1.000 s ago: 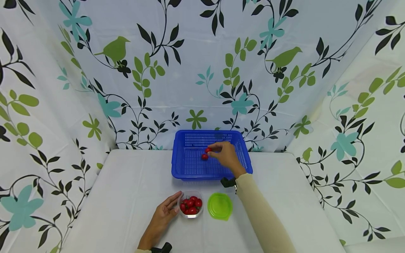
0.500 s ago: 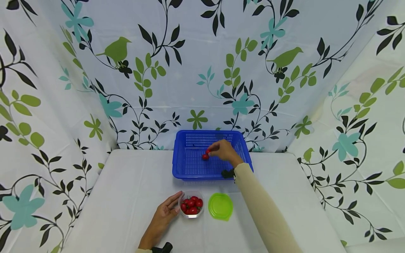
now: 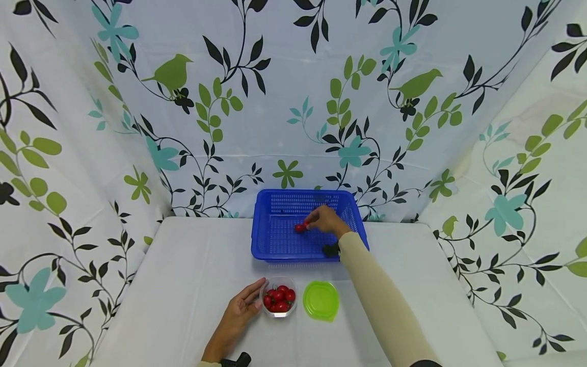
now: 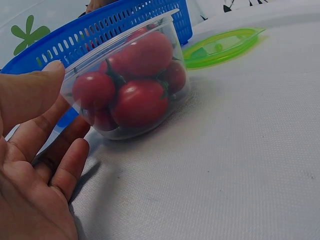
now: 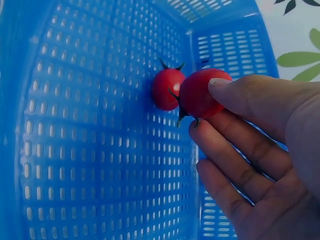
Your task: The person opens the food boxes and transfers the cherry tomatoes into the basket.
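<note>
My right hand (image 3: 326,221) is inside the blue plastic basket (image 3: 270,253) and pinches a red cherry tomato (image 5: 204,92) between thumb and fingers. A second cherry tomato (image 5: 165,91) with green sepals lies on the basket floor, just beside the held one. My left hand (image 3: 239,309) rests against the left side of a clear plastic container (image 3: 277,314), its fingers loosely extended. The container holds several cherry tomatoes (image 4: 141,102). In the left wrist view, the thumb tip is at the rim and the other fingers lie by the wall.
A bright green lid (image 3: 321,300) lies flat to the right of the container. The basket stands behind both on a white-covered table (image 3: 192,265). Patterned curtains (image 3: 302,102) hang at the back and on both sides.
My right hand has shifted slightly lower and to the right with the pinched tomato, now beside the other tomato rather than above it. The left hand and container stay in place.
</note>
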Demonstrator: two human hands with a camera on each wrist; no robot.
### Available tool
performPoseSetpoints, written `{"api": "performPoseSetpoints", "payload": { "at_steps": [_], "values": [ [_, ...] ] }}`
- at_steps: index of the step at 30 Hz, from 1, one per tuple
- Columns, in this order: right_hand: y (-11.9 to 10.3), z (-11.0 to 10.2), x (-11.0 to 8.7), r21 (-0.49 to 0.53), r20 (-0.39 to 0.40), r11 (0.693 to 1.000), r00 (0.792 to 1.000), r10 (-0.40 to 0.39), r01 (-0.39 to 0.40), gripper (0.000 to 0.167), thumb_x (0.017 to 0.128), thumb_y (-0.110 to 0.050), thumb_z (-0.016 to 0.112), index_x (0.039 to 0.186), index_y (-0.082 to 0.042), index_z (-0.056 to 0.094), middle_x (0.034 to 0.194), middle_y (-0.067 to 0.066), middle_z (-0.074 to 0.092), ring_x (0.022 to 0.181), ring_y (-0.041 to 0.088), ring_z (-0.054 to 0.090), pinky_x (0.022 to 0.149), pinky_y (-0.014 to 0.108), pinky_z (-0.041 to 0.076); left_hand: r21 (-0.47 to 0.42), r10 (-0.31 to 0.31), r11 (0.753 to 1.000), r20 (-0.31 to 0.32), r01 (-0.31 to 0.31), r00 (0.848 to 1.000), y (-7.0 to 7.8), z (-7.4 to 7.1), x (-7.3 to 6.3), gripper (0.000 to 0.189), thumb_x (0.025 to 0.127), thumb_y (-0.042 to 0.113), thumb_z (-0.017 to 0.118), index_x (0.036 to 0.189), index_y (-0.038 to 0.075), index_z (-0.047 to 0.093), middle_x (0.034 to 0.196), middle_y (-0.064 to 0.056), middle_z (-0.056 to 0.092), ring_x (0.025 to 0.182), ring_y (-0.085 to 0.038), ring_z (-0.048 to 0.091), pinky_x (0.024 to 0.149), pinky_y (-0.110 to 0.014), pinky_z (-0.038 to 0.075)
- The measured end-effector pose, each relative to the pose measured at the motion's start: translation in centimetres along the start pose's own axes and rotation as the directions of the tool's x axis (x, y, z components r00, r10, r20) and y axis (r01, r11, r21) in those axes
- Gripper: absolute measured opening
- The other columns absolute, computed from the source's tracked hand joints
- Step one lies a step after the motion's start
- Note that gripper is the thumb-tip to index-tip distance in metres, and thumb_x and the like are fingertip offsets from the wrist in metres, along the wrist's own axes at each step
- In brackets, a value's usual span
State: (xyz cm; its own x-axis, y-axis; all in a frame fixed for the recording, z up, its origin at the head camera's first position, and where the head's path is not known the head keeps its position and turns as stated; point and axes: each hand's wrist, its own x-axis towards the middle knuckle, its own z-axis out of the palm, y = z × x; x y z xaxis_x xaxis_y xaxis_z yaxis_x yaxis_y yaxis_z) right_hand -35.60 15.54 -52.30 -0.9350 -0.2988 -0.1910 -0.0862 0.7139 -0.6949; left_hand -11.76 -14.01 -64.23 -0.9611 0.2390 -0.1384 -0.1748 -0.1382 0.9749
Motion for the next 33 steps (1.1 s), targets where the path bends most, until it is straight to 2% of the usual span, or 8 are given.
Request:
{"api": "performPoseSetpoints", "payload": {
  "at_steps": [4, 11, 16, 26, 33],
  "values": [
    [0.3, 0.0, 0.4, -0.007, 0.022, 0.999, 0.999, 0.035, -0.035, 0.019, 0.096, -0.009, 0.078, 0.114, -0.011, 0.082, 0.12, 0.009, 0.078, 0.119, 0.03, 0.069, 0.112, 0.055, 0.052, -0.005, -0.019, 1.0, -0.006, 0.019, 1.0, 0.2, 0.1, 0.0, 0.056, 0.106, 0.014, 0.065, 0.159, 0.018, 0.048, 0.167, -0.001, 0.048, 0.142, 0.009, 0.048, 0.11, -0.009, 0.041],
    [0.7, 0.1, 0.9, -0.016, 0.052, 0.997, 0.996, 0.078, -0.077, 0.018, 0.094, -0.006, 0.079, 0.112, -0.01, 0.083, 0.114, 0.008, 0.08, 0.115, 0.029, 0.07, 0.114, 0.055, 0.05, 0.008, -0.024, 1.0, 0.016, 0.023, 1.0, 0.2, 0.0, -0.1, 0.061, 0.107, 0.015, 0.064, 0.163, 0.013, 0.042, 0.171, -0.007, 0.041, 0.147, 0.002, 0.044, 0.11, -0.008, 0.04],
    [1.0, 0.1, 1.0, -0.013, 0.073, 0.996, 0.993, 0.09, -0.09, 0.019, 0.095, -0.004, 0.077, 0.113, -0.008, 0.082, 0.115, 0.009, 0.08, 0.117, 0.03, 0.07, 0.117, 0.055, 0.049, -0.009, -0.028, 1.0, 0.015, 0.028, 0.999, 0.3, 0.0, -0.2, 0.06, 0.107, 0.014, 0.064, 0.163, 0.014, 0.043, 0.17, -0.006, 0.042, 0.144, 0.007, 0.046, 0.111, -0.008, 0.04],
    [1.7, 0.4, 1.8, -0.022, 0.079, 0.989, 0.986, 0.147, -0.146, 0.02, 0.093, -0.002, 0.078, 0.11, -0.01, 0.084, 0.12, 0.009, 0.078, 0.125, 0.033, 0.065, 0.121, 0.059, 0.043, -0.026, -0.003, 1.0, 0.037, 0.004, 0.999, 0.0, -0.2, 0.0, 0.06, 0.107, 0.011, 0.063, 0.163, 0.011, 0.041, 0.171, -0.009, 0.041, 0.141, 0.011, 0.047, 0.112, -0.009, 0.04],
    [1.8, 0.7, 2.3, -0.078, 0.078, 0.987, 0.986, 0.145, -0.139, 0.023, 0.092, -0.001, 0.079, 0.113, -0.009, 0.083, 0.116, 0.008, 0.08, 0.123, 0.03, 0.068, 0.117, 0.054, 0.048, -0.019, 0.015, 1.0, 0.051, -0.014, 0.999, -0.1, -0.3, 0.0, 0.059, 0.108, 0.01, 0.06, 0.163, 0.01, 0.04, 0.171, -0.01, 0.039, 0.142, 0.011, 0.046, 0.113, -0.009, 0.039]
  ]
}}
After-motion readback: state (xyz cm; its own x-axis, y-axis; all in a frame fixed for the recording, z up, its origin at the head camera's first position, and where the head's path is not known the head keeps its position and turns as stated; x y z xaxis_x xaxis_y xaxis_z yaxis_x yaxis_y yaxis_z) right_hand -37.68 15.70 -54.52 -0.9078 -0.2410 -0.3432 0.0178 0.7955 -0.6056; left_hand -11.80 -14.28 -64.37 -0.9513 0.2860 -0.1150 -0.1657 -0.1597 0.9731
